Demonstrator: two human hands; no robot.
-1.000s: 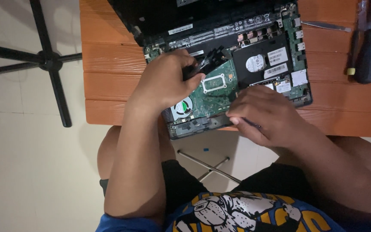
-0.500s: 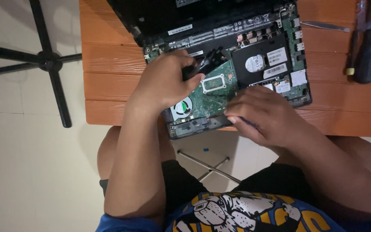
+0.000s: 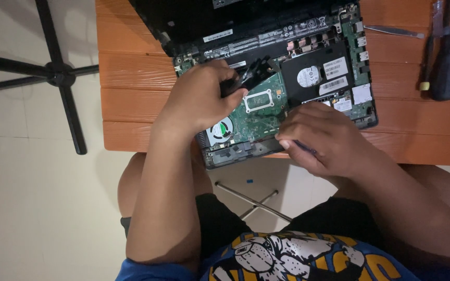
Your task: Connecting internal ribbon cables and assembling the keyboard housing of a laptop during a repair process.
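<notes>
Head cam: one opened laptop [image 3: 308,67] lies on the counter [image 3: 131,78], long axis left-right. Left hand [image 3: 201,96] grips a black part [image 3: 253,75]; right hand [image 3: 321,135] pinches a thin tool [image 3: 303,148]. One screwdriver [image 3: 446,67] right.

Bare orange table [image 3: 131,78] is lying open to the left of the opened laptop [image 3: 287,67], while the screwdriver [image 3: 446,65] and a metal pry tool [image 3: 394,32] are crowding the right side, and both hands are covering the green motherboard [image 3: 260,112].
</notes>
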